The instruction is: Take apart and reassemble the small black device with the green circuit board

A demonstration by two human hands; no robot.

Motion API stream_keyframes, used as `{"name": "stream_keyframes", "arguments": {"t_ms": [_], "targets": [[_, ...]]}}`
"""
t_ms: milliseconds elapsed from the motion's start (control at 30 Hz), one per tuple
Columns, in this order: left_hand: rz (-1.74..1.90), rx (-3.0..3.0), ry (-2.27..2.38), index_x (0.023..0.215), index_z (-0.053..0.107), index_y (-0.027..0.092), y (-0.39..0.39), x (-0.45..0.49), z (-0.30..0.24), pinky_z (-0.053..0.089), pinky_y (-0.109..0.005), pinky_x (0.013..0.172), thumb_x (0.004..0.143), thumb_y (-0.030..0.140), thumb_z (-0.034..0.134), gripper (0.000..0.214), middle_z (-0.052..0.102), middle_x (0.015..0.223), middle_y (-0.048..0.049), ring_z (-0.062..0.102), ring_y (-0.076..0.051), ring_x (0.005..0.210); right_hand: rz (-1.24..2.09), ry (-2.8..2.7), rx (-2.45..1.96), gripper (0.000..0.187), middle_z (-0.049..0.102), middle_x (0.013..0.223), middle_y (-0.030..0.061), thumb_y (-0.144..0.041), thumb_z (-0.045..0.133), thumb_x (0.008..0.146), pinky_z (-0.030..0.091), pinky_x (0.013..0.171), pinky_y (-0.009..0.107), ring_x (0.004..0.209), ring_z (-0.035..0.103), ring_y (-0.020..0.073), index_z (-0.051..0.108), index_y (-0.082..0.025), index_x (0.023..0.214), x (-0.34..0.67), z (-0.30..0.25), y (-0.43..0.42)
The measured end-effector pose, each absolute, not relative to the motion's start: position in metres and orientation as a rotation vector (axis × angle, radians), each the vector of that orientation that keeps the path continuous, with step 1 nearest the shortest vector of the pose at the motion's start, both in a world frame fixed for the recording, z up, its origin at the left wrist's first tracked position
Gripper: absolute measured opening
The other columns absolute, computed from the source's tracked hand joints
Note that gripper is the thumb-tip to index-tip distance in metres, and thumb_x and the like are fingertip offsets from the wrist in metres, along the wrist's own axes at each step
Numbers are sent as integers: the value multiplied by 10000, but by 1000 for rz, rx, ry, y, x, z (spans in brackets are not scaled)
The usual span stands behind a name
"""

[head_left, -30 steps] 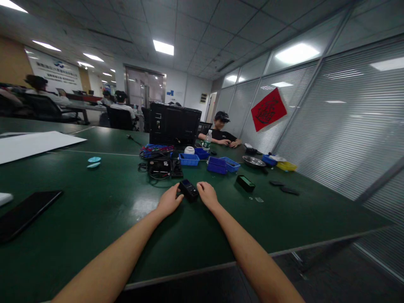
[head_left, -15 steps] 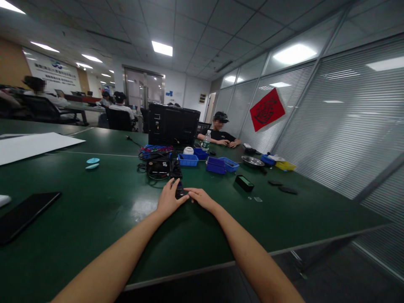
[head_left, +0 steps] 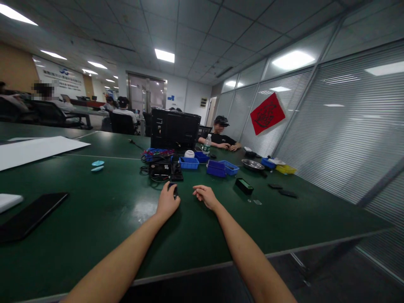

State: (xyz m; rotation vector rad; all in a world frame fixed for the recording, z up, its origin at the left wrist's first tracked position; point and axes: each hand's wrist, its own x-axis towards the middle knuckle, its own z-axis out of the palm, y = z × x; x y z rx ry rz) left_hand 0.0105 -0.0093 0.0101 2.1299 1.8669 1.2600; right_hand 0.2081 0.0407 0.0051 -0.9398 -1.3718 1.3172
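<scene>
My left hand is wrapped round a small dark object low over the table; most of it is hidden by the fingers, and its kind does not show. To its right, apart from it, is my right hand. The fingers there are curled together, pointing left, and whether anything tiny sits between them cannot be made out. Just beyond the left hand lie a black boxy device with cables and a black stand-like piece.
The green table carries a monitor, blue bins, a bottle, a metal bowl, a black box with a green top, a light-blue shell-like item and a black tablet-like slab. A person sits across.
My hands have parted. The right hand has drawn away to the right and curled its fingers; the left has shifted slightly left with the dark object. The camera view has shifted slightly.
</scene>
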Motion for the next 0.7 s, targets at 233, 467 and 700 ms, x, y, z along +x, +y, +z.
{"name": "stream_keyframes", "arguments": {"t_ms": [233,467,700], "targets": [[1193,2018,2054,1133,524,154,-22,-16,21,380,-338,948,668,193,503,467,389,1294,-121,469,-250,1111,1396,-1144,-814,253,628,638,52,-248,644,601,311,411,186,479,474,76,623,-116,815,215,4,45],[1081,1852,2379,1144,520,135,-32,-65,32,408,-362,888,704,243,463,457,377,1301,-152,518,-275,1024,1347,-1175,-877,264,620,634,45,-268,636,594,294,397,186,468,466,74,612,-115,808,214,1,43],[1261,1679,2597,1132,531,141,-54,-92,51,331,-493,927,723,277,488,433,372,1300,-183,325,-352,1198,1190,-1311,-988,247,610,644,31,-269,577,628,273,381,193,424,414,58,607,-113,816,210,8,18]]}}
